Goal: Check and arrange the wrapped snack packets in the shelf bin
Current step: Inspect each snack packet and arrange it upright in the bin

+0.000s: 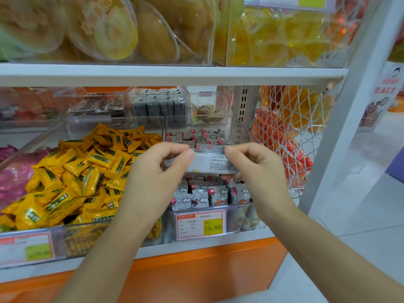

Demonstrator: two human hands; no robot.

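Nearest, the left hand [157, 169] and right hand [255, 169] each pinch one end of a grey wrapped packet [209, 164], printed back facing the camera, just above the clear bin [231, 221]; more cloud-printed packets [203, 197] stand inside the bin; yellow packets [76, 171] lie heaped left of the bin; a price tag [201, 225] hangs on the bin's front.

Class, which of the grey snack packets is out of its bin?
The packet pinched between left hand and right hand, its printed back showing; the other packets stand inside the bin in rows.
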